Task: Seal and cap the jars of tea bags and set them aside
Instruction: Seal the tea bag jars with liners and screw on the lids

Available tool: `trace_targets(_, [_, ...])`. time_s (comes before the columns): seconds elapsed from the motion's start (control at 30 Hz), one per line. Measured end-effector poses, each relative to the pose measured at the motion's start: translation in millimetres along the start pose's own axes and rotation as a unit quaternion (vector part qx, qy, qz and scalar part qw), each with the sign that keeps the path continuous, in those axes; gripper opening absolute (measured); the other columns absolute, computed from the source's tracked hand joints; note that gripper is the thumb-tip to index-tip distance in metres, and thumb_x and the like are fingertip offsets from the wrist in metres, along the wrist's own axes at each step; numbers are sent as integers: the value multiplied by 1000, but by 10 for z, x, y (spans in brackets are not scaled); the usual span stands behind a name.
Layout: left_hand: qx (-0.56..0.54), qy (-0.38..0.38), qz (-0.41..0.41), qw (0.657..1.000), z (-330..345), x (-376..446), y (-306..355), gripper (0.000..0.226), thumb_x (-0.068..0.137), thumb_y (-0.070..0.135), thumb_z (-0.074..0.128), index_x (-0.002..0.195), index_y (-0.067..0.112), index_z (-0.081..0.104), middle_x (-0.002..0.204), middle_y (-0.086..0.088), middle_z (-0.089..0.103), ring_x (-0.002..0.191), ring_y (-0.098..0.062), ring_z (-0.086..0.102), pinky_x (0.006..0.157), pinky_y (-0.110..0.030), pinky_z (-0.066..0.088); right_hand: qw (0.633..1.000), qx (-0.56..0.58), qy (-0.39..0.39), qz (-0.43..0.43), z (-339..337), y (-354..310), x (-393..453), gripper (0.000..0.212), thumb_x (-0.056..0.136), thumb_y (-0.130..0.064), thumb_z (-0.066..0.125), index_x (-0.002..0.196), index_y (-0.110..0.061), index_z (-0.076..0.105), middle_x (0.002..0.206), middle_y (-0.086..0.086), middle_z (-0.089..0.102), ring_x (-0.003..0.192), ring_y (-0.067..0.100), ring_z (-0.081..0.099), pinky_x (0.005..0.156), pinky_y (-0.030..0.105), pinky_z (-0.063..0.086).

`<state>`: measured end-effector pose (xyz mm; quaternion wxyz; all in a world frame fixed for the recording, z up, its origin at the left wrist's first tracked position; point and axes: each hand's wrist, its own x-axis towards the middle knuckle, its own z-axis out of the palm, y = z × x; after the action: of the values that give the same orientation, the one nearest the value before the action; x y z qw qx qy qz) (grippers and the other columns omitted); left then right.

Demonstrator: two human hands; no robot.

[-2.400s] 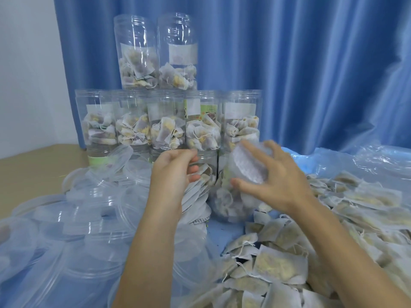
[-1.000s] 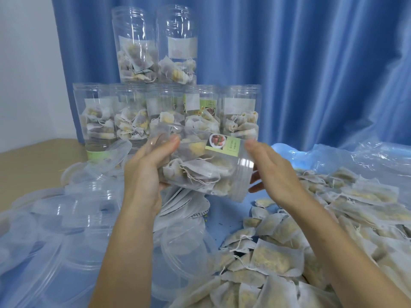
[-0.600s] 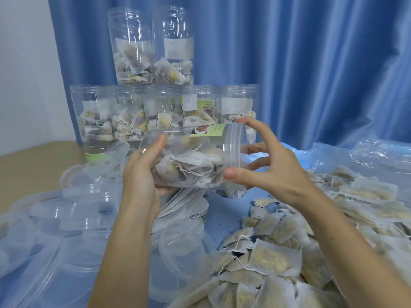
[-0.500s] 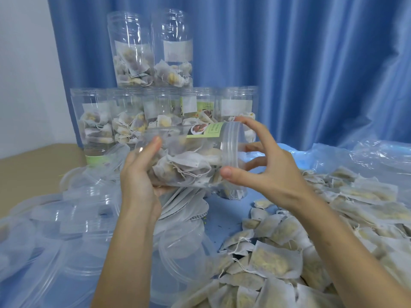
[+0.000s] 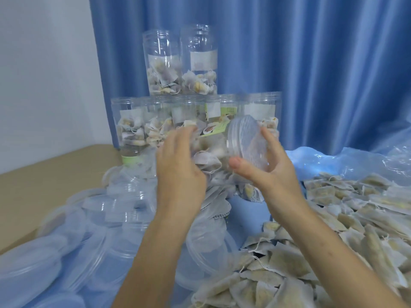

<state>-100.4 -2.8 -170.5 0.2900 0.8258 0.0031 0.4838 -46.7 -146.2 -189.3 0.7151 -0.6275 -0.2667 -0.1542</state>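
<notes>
Dozens of clear plastic lids [image 5: 93, 247] lie heaped at the left on blue plastic sheeting [image 5: 333, 158] that covers a tan tabletop [image 5: 44, 174]. Behind them, against a blue curtain [image 5: 311, 63], stands a row of filled clear jars [image 5: 131, 127], with two more jars [image 5: 180, 61] stacked upright on top of the row; each holds tea bags in its lower part and bears a pale label.

In the middle, the person holds one jar of tea bags [image 5: 213, 152] on its side above the tabletop, in front of the row. The left hand [image 5: 180, 172] wraps around the jar's body from the near side, its fingers curled over the top; this hand is blurred. A green label shows on the jar's upper side. The right hand [image 5: 266, 167] grips the jar's clear screw cap [image 5: 246, 145] at the right end, thumb on the near edge and fingers curved around the far rim. The cap's flat face is turned toward the right and toward the camera. Whether it sits fully on the jar's mouth I cannot tell.

Just below the hands lie a few white liner discs [image 5: 218, 201]. To the right, a broad pile of loose tea bags [image 5: 333, 230] with strings spreads over the sheeting down to the lower edge.
</notes>
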Motion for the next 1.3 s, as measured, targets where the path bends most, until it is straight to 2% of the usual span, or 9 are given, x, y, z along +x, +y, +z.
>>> trace_targets(0.1, [124,-162,35,978,-204,-38,-71,96,71,15,67,147,28,11,155,6,15,145,-22,11,114,-49,20,1000,-10,-5,3,183,-102,-85,97,35,-62,79,124,-52,41,114,-42,54,108,-18,51,91,20,49])
trace_targets(0.23, [93,-113,11,989,-524,48,-359,85,60,37,80,132,25,36,129,8,47,119,-14,49,91,-36,47,985,-123,-107,-52,604,-377,-121,118,31,-68,82,135,-52,29,118,-44,42,114,-20,42,87,10,39])
trace_targets(0.33, [-66,-58,-60,994,-836,185,-579,70,58,30,83,112,40,41,112,18,57,104,-5,57,84,-29,51,974,-117,-168,-95,990,-521,-48,116,37,-55,83,136,-47,24,122,-38,42,118,-15,42,102,25,41])
trace_targets(0.47, [-49,-24,-85,995,-1281,489,-876,79,44,25,91,106,37,44,95,27,53,87,12,52,68,-2,41,981,-85,-145,-92,1548,-607,148,103,41,-46,88,131,-36,40,110,-35,52,103,-21,49,87,11,43])
trace_targets(0.63, [51,-37,-158,985,-1851,741,-1344,88,46,22,92,124,14,52,127,-8,47,103,-19,57,86,-27,48,987,-50,-145,-39,2393,-579,306,80,45,-43,90,116,-27,56,108,-17,64,98,-4,59,86,22,51])
trace_targets(0.73, [84,-55,-190,977,-2119,763,-1681,83,45,25,93,118,12,55,119,-5,54,101,-21,59,83,-31,49,985,-67,-159,-21,2905,-489,308,80,46,-48,88,117,-23,58,108,-13,66,100,6,62,88,32,53])
trace_targets(0.87, [96,-19,-236,967,-2309,683,-2190,79,51,31,90,118,12,52,103,8,54,98,-17,59,75,-26,43,980,-94,-173,-5,3452,-258,305,80,49,-58,83,117,-25,56,107,-13,61,98,6,59,73,17,48])
trace_targets(1.0, [55,-48,-297,952,-2358,560,-2677,59,53,29,90,99,17,55,103,0,61,101,-22,60,86,-36,50,972,-128,-195,0,3844,62,253,82,48,-64,79,115,-21,60,114,1,58,99,10,58,81,20,49])
trace_targets(1.3, [-31,-62,-399,914,-2243,490,-3358,96,54,23,91,137,16,44,119,-15,62,109,-29,61,97,-40,47,955,-164,-235,69,4262,682,387,96,44,-74,73,120,-19,51,107,-8,62,100,8,59,81,26,52])
